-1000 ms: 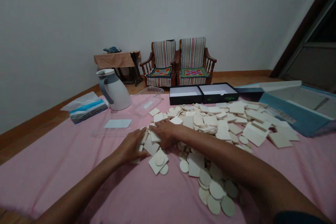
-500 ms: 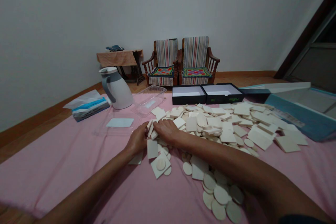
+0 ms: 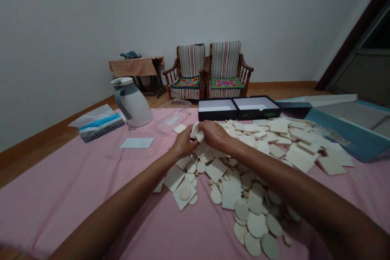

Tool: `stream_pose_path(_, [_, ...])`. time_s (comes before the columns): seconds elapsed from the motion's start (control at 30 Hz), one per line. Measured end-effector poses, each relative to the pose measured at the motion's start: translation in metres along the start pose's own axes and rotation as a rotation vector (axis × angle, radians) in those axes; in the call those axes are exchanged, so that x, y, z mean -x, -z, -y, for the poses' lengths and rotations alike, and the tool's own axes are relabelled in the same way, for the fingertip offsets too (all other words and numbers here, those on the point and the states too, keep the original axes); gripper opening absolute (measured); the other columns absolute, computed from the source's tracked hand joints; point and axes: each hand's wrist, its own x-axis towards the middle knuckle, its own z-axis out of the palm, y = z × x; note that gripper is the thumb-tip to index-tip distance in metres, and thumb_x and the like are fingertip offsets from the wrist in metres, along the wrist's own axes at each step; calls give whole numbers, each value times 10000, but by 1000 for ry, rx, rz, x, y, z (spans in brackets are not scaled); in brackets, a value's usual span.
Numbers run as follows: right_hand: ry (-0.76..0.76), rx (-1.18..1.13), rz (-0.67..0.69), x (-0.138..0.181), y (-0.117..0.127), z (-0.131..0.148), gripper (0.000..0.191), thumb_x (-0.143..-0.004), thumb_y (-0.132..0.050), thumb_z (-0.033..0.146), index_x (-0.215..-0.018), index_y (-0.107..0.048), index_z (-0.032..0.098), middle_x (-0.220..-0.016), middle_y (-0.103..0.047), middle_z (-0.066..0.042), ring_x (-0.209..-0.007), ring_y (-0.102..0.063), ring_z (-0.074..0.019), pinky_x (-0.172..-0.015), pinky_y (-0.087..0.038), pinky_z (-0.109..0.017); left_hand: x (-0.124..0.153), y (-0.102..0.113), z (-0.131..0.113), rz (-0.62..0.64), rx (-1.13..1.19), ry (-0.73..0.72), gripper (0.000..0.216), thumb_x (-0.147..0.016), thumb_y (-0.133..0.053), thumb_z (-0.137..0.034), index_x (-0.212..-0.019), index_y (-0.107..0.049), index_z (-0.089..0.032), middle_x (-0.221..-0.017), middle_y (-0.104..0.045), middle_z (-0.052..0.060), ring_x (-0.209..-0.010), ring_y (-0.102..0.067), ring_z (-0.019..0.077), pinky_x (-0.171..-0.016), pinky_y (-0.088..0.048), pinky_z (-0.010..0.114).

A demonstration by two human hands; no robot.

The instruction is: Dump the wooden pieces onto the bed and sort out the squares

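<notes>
Pale wooden pieces (image 3: pixel 197 131), seen edge-on in a small bunch, sit between my two hands above a heap. My left hand (image 3: pixel 183 143) is closed around them from the left, with its thumb on the near side. From the right, my right hand (image 3: pixel 214 134) is curled over the same bunch, its fingertips mostly hidden. Under and beside both hands spreads the heap of loose wooden squares (image 3: pixel 215 169) and discs (image 3: pixel 256 224). One disc (image 3: pixel 184 193) lies on top of a square near the left side of the heap.
Clear plastic trays (image 3: pixel 143 153) lie to the left, near a white and grey jug (image 3: pixel 138 107) and a tissue pack (image 3: pixel 102 126). Two black open boxes (image 3: pixel 217 114) stand behind the heap. A blue-sided bin (image 3: pixel 344 130) is at right. Pink cloth (image 3: pixel 128 195) covers the surface.
Both hands have moved up and to the right, lifting a bunch of wooden pieces off the heap's left end. More squares and discs now show beneath them.
</notes>
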Motion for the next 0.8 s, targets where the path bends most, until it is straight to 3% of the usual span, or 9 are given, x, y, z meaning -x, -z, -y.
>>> stream_pose_path(0.1, [-76, 63, 6, 13, 10, -28, 258, -849, -483, 135, -1073, -609, 154, -1042, -649, -112, -957, -621, -237, -740, -436, -297, -6, -5, -7, 54, 5, -47, 621, -701, -617, -178, -1304, -470, -150, -1137, -605, 101, -692, -645, 133, -660, -522, 275])
stream_pose_path(0.2, [-149, 162, -28, 27, 21, -45, 329, -814, -494, 85, -1126, -584, 134, -1104, -625, -139, -1015, -582, -264, -774, -424, -333, 7, 12, -8, 69, -16, -84, 565, -735, -618, -253, -1278, -490, -165, -1178, -562, 123, -745, -652, 151, -636, -516, 276])
stream_pose_path(0.33, [-124, 164, -60, 52, 25, -42, 294, -819, -468, 61, -1069, -603, 136, -1071, -630, -134, -1014, -554, -257, -796, -405, -347, 52, 47, -1, 174, -208, -104, 347, -755, -648, -439, -991, -592, -190, -933, -637, 70, -830, -639, 223, -674, -512, 313])
stream_pose_path(0.43, [58, 0, 77, 74, 18, -22, 232, -802, -516, 82, -996, -619, 157, -1004, -644, -95, -960, -568, -210, -767, -406, -304, 94, 56, 0, 239, -341, -52, 584, -691, -710, -511, -1148, -542, -191, -1057, -644, 118, -937, -631, 281, -773, -514, 380])
stream_pose_path(0.57, [278, -13, 279, 92, 12, 8, 238, -759, -628, 142, -996, -625, 137, -1061, -619, -116, -986, -560, -233, -804, -418, -338, 131, 40, -11, 331, -486, 34, 1001, -618, -738, -569, -1418, -330, -129, -1224, -577, 200, -1098, -551, 368, -921, -449, 482])
stream_pose_path(0.67, [321, 67, 320, 93, 12, 19, 295, -738, -661, 150, -1027, -617, 109, -1121, -594, -144, -1022, -548, -262, -856, -418, -387, 139, 23, -20, 314, -551, 59, 954, -696, -677, -492, -1456, -263, -90, -1244, -551, 215, -1126, -520, 370, -953, -419, 499])
stream_pose_path(0.8, [330, 115, 262, 89, 6, 21, 285, -756, -637, 149, -1035, -603, 108, -1135, -586, -149, -1042, -537, -261, -881, -412, -393, 139, 11, -21, 245, -542, 10, 835, -693, -662, -410, -1407, -348, -113, -1226, -544, 198, -1116, -513, 356, -938, -436, 493])
